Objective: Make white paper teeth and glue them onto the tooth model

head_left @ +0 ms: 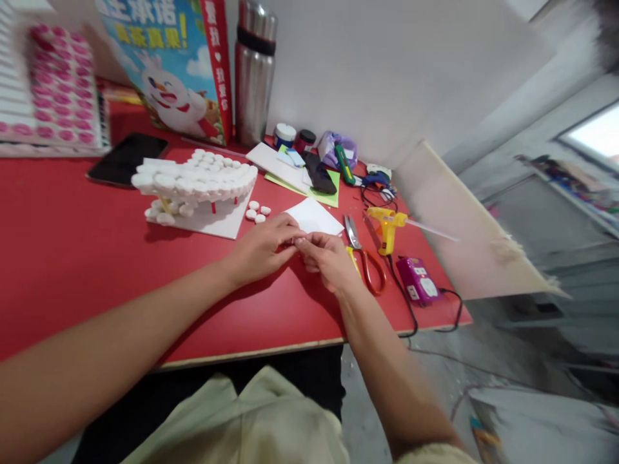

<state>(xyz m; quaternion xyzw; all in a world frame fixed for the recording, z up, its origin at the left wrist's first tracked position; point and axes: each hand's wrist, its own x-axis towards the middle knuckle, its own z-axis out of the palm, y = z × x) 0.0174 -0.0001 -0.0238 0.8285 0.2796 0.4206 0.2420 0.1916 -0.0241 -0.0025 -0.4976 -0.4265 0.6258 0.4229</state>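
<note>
My left hand [268, 249] and my right hand [325, 256] meet fingertip to fingertip just above the red table [232, 322]. Both are closed in a pinch; whatever lies between the fingers is too small to name. Right behind them is a white sheet [316, 218]. Several white rounded pieces [256, 211] lie left of it. Further left, a white model [193, 180] built of such pieces stands on a white base board [217, 222], with short red supports underneath. Scissors with orange-red handles [371, 267] lie beside my right hand.
A yellow glue gun [387, 225] with a clear stick stands right of the scissors, near a purple power socket [418, 281] with black cables. At the back are a steel flask [255, 77], a printed bag [174, 77], a dark phone [126, 159], small jars [284, 135] and a green cutter [344, 162].
</note>
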